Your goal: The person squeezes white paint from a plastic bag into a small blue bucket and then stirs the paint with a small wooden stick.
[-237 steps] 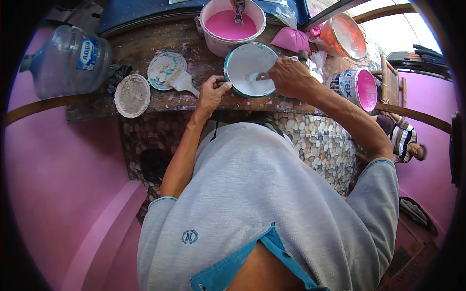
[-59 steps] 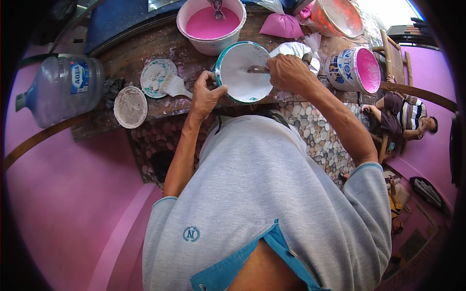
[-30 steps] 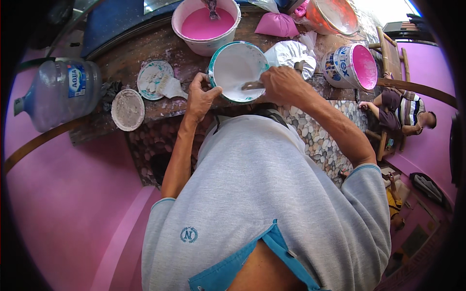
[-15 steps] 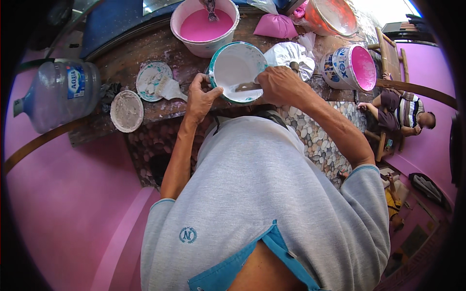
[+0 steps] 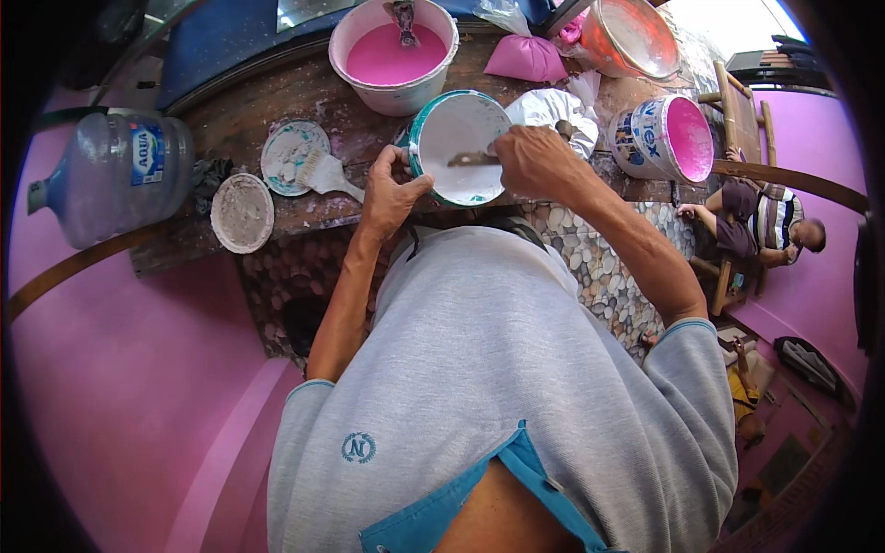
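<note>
A small white bucket (image 5: pixel 441 189) with a green rim leans on its side toward me at the table's front edge, coated inside with white paste. My left hand (image 5: pixel 389 192) grips its left rim, thumb on the near side and fingers around the outside. Closed around the handle of a putty knife (image 5: pixel 473 158), my right hand (image 5: pixel 542 164) is at the bucket's right rim. The knife's blade lies inside the bucket mouth, against the white paste; the round handle end pokes out beyond my fist. Behind the right hand sits a white plastic bag (image 5: pixel 544 109).
On the wooden table (image 5: pixel 244 88) are a pink paint bucket (image 5: pixel 406 92), a paint-smeared lid with a wide brush (image 5: pixel 329 175), a tub of dried paste (image 5: pixel 242 214), a pink bag (image 5: pixel 525 61), an orange bucket (image 5: pixel 630 39) and a white pail (image 5: pixel 638 138). A water jug (image 5: pixel 120 175) lies left. A person (image 5: pixel 770 217) sits right.
The putty knife's blade has shifted slightly up inside the bucket. Bucket and both hands sit a little lower and farther right in view; the grips are the same.
</note>
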Demonstrator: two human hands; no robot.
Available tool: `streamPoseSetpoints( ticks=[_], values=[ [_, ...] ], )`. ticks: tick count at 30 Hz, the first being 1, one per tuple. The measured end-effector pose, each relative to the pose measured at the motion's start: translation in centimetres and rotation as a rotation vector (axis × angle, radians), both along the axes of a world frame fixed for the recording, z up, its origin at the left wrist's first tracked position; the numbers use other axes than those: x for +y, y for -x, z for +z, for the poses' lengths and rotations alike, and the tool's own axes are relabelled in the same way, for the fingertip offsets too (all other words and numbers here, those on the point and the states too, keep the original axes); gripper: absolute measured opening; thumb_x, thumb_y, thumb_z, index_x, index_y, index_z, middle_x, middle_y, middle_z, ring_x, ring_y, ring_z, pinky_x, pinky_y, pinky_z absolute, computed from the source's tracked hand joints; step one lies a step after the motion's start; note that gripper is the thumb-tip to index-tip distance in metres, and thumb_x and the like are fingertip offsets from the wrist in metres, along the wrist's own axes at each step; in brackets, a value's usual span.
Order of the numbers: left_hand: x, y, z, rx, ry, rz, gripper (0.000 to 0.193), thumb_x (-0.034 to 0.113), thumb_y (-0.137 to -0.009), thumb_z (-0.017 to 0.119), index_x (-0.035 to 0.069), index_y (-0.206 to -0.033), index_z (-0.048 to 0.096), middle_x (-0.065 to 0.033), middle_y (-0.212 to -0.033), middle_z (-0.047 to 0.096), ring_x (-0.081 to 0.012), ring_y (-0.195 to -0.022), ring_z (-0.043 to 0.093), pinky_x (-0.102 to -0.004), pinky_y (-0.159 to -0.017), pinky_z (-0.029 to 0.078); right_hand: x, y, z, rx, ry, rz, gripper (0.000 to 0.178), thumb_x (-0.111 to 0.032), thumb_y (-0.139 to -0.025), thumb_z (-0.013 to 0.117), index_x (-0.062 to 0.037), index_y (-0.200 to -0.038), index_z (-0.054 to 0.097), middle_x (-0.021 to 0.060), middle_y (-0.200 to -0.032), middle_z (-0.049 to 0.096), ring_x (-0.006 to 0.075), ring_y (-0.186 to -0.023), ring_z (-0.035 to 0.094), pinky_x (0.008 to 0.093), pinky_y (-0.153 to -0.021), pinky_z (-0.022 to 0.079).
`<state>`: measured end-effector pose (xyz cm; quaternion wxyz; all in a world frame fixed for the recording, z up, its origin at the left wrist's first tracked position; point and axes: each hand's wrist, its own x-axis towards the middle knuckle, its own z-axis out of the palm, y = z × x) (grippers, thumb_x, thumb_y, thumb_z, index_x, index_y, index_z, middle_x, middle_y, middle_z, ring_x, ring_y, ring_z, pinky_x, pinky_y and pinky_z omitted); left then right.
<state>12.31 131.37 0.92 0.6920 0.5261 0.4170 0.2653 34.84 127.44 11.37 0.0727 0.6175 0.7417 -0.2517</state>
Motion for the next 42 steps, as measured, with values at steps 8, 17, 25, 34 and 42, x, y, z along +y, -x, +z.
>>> streamPoseSetpoints(
  ticks=[8,17,25,34,42],
  values=[
    [0.1,-0.2,-0.1,-0.055,0.013,0.079,0.025,0.002,-0.073,0.07,0.004,-0.088,0.05,0.0001,-0.076,0.057,-0.0049,-0.068,0.052,-0.0194,-0.059,0.045,-0.4,-0.5,-0.2,-0.054,-0.045,-0.117,0.023,-0.005,-0.071,0.048,0.0053,-0.083,0.064,0.0256,-0.074,0.061,0.0368,-0.07,0.062,0.0435,-0.069,0.049],
    [0.1,0.4,0.0,-0.016,0.032,0.034,0.024,0.001,-0.077,0.067,0.006,-0.091,0.049,0.0007,-0.082,0.056,-0.0049,-0.072,0.053,-0.0198,-0.065,0.046,0.5,-0.7,-0.9,0.003,-0.2,-0.117,0.02,-0.008,-0.071,0.047,0.0026,-0.076,0.063,0.0227,-0.069,0.061,0.0359,-0.068,0.063,0.0438,-0.066,0.05],
    [0.0,0.1,0.4,-0.026,0.016,0.024,0.025,0.002,-0.077,0.067,0.006,-0.093,0.048,0.0009,-0.082,0.055,-0.0044,-0.073,0.052,-0.0198,-0.064,0.045,-0.6,-0.3,0.0,0.01,0.1,-0.022,0.022,-0.01,-0.067,0.054,0.0032,-0.08,0.066,0.0248,-0.077,0.064,0.0365,-0.075,0.064,0.0427,-0.069,0.05],
    [-0.1,0.5,0.1,-0.038,0.058,0.064,0.024,-0.001,-0.074,0.068,0.005,-0.086,0.048,0.0008,-0.078,0.056,-0.0045,-0.069,0.052,-0.0196,-0.061,0.045,-0.8,0.1,-1.3,0.031,-0.078,-0.115,0.024,-0.009,-0.068,0.052,0.0049,-0.083,0.065,0.0255,-0.074,0.062,0.0377,-0.071,0.063,0.0436,-0.07,0.049],
    [0.3,1.7,-0.9,-0.009,0.043,0.003,0.026,-0.001,-0.076,0.064,0.006,-0.093,0.047,-0.0019,-0.083,0.056,-0.0062,-0.071,0.055,-0.0209,-0.06,0.049,0.5,-0.2,-0.2,0.034,-0.039,-0.176,0.021,-0.009,-0.067,0.054,0.0036,-0.08,0.065,0.0272,-0.074,0.062,0.037,-0.071,0.064,0.0443,-0.068,0.05]
  ],
)
